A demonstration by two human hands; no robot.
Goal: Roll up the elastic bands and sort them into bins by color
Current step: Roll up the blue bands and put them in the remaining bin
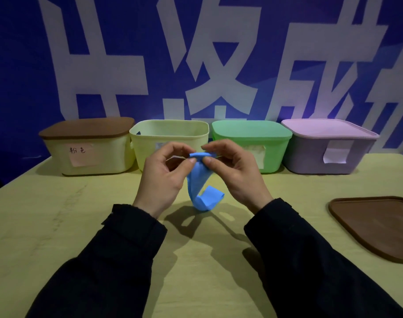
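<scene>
Behind the grip, four bins line the yellow table [104, 226]: a lidded cream bin [88, 154], an open pale yellow bin [147, 154], a lidded green bin [273, 152] and a lidded purple bin [310, 157], with one loose brown lid [374, 226] lying to its right. The left hand [163, 177] and right hand [234, 173] both pinch the rolled top of a single flat blue elastic band [199, 180]. Its length hangs straight down below the grip, curling up at the free end.

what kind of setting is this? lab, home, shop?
Probably a staged data-collection or demo station, not a home. A printed blue backdrop with huge white characters stands behind a cloth-covered table, and four bins sit in a row, one with a handwritten label.
</scene>
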